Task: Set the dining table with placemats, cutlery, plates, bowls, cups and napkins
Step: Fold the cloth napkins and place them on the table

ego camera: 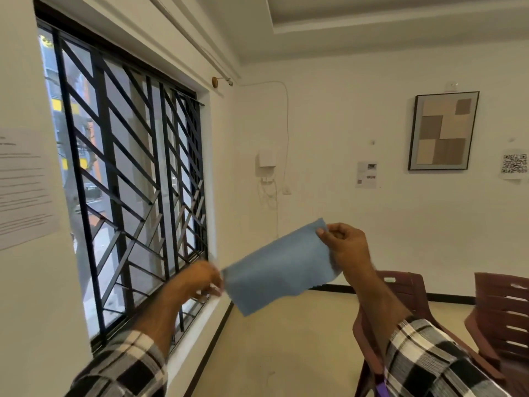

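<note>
A light blue cloth napkin (279,267) is stretched in the air in front of me, tilted up to the right. My right hand (345,246) pinches its upper right corner between thumb and fingers. My left hand (204,277), blurred, holds the lower left edge of the napkin. Both arms wear black and white checked sleeves. No dining table, placemat, plate or cutlery shows in this view.
A barred window (128,179) fills the wall at left. Two dark red plastic chairs (406,296) (503,313) stand at the lower right on the beige floor (286,348). A framed picture (443,131) and paper sheets hang on the white walls.
</note>
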Tool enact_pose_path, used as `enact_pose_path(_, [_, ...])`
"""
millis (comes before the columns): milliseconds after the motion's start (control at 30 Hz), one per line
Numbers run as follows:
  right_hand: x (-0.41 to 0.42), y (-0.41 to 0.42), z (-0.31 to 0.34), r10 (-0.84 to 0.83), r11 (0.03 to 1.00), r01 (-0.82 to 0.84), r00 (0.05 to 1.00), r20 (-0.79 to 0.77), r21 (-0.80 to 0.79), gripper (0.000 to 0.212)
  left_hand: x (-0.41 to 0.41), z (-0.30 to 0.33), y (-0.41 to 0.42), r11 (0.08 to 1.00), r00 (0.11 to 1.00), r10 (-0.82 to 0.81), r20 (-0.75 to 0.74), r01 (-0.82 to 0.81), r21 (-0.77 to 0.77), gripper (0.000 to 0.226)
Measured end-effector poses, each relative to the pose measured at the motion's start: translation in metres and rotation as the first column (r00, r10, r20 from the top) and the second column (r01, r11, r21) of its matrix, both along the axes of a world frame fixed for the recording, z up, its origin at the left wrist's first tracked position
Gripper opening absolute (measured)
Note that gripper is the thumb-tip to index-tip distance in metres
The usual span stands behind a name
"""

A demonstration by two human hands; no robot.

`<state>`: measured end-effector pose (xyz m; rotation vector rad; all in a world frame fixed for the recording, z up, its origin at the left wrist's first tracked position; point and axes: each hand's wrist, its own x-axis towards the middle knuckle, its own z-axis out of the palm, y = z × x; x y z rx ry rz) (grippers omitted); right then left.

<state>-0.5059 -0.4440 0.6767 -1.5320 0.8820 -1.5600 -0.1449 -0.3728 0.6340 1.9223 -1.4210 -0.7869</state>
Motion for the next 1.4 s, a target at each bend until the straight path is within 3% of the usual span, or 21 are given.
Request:
enact_pose_path(67, [0.016, 0.002, 0.009, 0.013, 0.999, -0.021, 0.984, -0.178, -0.047, 0.009, -0.004, -0.021, -0.001, 0.999, 0.989, -0.036, 0.146, 0.033, 0.026, 0.008])
enact_pose_path(100, [0.024, 0.005, 0.012, 0.022, 0.997, -0.043, 0.962, -0.273, -0.071, 0.007, -0.009, -0.026, -0.004, 0.997, 0.986, -0.038, 0.160, 0.049, -0.064, 0.010])
enact_pose_path(200, [0.043, 0.011, 0.015, 0.030, 0.987, -0.105, 0.865, -0.501, -0.123, 0.006, -0.049, -0.006, -0.002, 0.898, 0.978, -0.205, -0.038, 0.172, -0.404, 0.020])
enact_pose_path(267, [0.048, 0.015, 0.014, 0.019, 0.984, -0.116, 0.823, -0.568, -0.134, 0.006, -0.076, 0.019, 0.000, 0.819, 0.936, -0.321, -0.142, 0.199, -0.539, 0.026])
enact_pose_path(367, [0.046, 0.021, 0.014, 0.011, 0.985, -0.102, 0.843, -0.538, -0.138, 0.020, -0.100, 0.038, -0.007, 0.744, 0.921, -0.377, -0.100, 0.237, -0.624, 0.024])
enact_pose_path(467, [0.035, 0.025, 0.017, 0.020, 0.987, -0.103, 0.841, -0.541, -0.124, 0.032, -0.107, 0.035, -0.019, 0.725, 0.917, -0.396, -0.044, 0.283, -0.628, 0.015])
enact_pose_path(700, [-0.017, 0.020, 0.014, 0.042, 0.998, -0.061, 0.806, -0.591, -0.011, 0.036, -0.108, 0.034, -0.036, 0.720, 0.891, -0.427, -0.152, 0.233, -0.654, 0.011])
enact_pose_path(800, [-0.032, 0.020, 0.012, 0.105, 0.995, -0.076, 0.727, -0.679, 0.072, 0.046, -0.110, 0.036, -0.033, 0.715, 0.863, -0.490, -0.128, 0.313, -0.625, 0.016])
enact_pose_path(1000, [-0.008, 0.031, 0.018, 0.092, 0.991, -0.134, 0.666, -0.740, 0.002, 0.023, -0.120, 0.040, -0.028, 0.652, 0.792, -0.609, -0.042, 0.469, -0.596, 0.031])
enact_pose_path(1133, [0.004, 0.031, 0.026, 0.055, 0.993, -0.111, 0.724, -0.688, -0.037, 0.021, -0.113, 0.023, -0.019, 0.732, 0.772, -0.606, -0.193, 0.445, -0.516, 0.051])
enact_pose_path(1200, [0.007, 0.033, 0.033, 0.055, 0.992, -0.118, 0.732, -0.679, -0.047, 0.020, -0.110, -0.002, -0.016, 0.776, 0.794, -0.579, -0.184, 0.468, -0.422, 0.055])
enact_pose_path(1267, [0.008, 0.034, 0.042, 0.052, 0.990, -0.126, 0.745, -0.665, -0.065, 0.016, -0.110, -0.031, -0.012, 0.807, 0.822, -0.548, -0.153, 0.473, -0.354, 0.046])
enact_pose_path(1400, [0.004, 0.037, 0.060, 0.005, 0.989, -0.103, 0.739, -0.673, -0.106, 0.009, -0.119, -0.074, -0.003, 0.848, 0.816, -0.513, -0.267, 0.432, -0.307, 0.033])
